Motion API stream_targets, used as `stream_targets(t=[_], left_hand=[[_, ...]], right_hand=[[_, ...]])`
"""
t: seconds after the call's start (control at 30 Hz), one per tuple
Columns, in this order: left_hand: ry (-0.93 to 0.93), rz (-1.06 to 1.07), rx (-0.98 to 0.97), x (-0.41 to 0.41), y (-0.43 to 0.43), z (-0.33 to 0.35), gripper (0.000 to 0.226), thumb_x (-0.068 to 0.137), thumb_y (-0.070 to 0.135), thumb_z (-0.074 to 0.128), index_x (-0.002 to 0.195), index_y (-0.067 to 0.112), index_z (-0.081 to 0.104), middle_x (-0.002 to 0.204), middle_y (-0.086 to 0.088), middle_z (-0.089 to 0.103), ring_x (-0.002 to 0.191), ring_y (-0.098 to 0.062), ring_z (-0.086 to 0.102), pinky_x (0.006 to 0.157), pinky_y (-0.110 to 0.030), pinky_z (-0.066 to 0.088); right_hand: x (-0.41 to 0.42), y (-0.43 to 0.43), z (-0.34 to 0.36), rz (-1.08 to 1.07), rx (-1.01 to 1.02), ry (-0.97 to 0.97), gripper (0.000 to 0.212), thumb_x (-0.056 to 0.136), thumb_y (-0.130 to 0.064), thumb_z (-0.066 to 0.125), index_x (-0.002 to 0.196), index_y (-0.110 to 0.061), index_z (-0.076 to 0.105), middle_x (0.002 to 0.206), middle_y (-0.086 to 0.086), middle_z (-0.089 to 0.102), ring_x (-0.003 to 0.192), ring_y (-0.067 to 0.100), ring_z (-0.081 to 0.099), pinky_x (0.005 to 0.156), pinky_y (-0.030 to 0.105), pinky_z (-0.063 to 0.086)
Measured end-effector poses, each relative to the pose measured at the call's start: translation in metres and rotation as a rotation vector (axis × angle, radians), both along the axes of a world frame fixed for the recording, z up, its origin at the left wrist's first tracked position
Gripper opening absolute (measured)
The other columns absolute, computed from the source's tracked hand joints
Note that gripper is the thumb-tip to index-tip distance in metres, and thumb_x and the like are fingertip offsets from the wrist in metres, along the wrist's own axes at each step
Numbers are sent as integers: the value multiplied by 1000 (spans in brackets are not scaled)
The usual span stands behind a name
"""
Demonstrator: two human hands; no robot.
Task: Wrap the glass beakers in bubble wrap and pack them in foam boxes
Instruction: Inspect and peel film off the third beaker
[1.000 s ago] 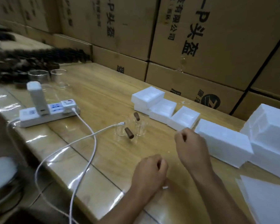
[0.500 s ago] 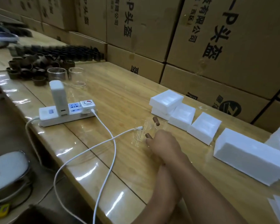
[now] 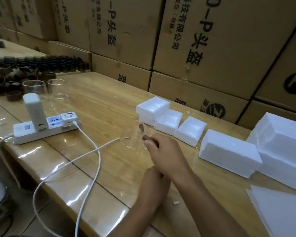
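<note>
Right hand (image 3: 164, 151): I've reached out to the right of the strip (image 3: 41, 132). My fingers (image 3: 149, 144) are curled, pinching the brown handle (image 3: 146, 138) of the beaker (image 3: 132, 143).
Left hand (image 3: 155, 181): it lies on the table (image 3: 101, 103), nearer me than the strip and tucked under my right wrist. The fingers are hidden, so I cannot tell how they lie.
Beaker: clear glass, upright on the table to the right of the strip, by the loose end of the cable (image 3: 94, 151).
Second beaker (image 3: 138, 132): touching or just behind the first, farther from me. Its own brown handle sticks up.
Foam boxes (image 3: 169, 123): a row of small open white ones to the right of the strip, beyond the beakers, one stacked on another at the left end.
Foam blocks (image 3: 229, 151): bigger closed ones farther right of the strip again.
White sheet (image 3: 280, 212): flat on the table, far right of the strip and nearest me. Whether it is wrap I cannot tell.
Glasses (image 3: 34, 86): more clear ones just behind the strip.
Rings (image 3: 12, 98): a brown heap behind the strip, to its left.
Cartons (image 3: 212, 48): stacked along the far edge of the table, well behind the strip.
</note>
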State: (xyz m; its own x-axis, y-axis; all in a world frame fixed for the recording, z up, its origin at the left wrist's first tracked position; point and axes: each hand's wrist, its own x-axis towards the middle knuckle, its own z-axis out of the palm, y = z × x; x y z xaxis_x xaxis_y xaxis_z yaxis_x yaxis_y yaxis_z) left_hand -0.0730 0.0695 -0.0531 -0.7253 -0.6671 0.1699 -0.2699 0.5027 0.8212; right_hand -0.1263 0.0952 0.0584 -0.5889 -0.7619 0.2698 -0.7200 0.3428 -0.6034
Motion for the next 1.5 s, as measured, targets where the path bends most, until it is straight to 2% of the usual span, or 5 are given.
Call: stream_targets(t=[0.33,0.57,0.7,1.27,1.5], left_hand=[[851,-313,658,-43,95,87,38,91,48,47,116,26,65,119,-2,68,113,-15,66,87,-31,57],[678,-394,133,-82,134,77,28,100,11,51,117,31,62,98,9,69,59,-7,61,57,-21,51],[587,-518,-25,-91,137,59,65,90,22,68,143,42,36,144,14,39,119,-9,57,90,-17,50],[635,-288,335,-85,143,63,21,79,59,63,85,40,66,83,16,60,77,-6,55,71,-20,45],[605,-505,310,-87,142,60,30,99,36,47,117,40,70,106,17,60,77,-1,53,75,-9,40]], right_hand=[[-36,226,2,-310,-454,-426,32,103,-28,46,81,-10,62,51,-16,39,41,11,42,56,40,39],[-66,294,-13,-395,-866,-891,32,101,-22,46,79,-3,58,57,-3,24,41,9,23,38,25,33],[-71,296,-26,-368,-944,-1102,29,97,-25,48,79,-4,56,56,-2,22,39,8,22,36,22,30],[-42,253,-46,-262,-707,-1136,34,101,-28,43,81,-4,57,57,0,20,46,10,19,38,24,33],[-49,265,-42,-251,-826,-1369,33,98,-29,47,79,-5,56,53,-4,22,38,6,21,32,21,30]])
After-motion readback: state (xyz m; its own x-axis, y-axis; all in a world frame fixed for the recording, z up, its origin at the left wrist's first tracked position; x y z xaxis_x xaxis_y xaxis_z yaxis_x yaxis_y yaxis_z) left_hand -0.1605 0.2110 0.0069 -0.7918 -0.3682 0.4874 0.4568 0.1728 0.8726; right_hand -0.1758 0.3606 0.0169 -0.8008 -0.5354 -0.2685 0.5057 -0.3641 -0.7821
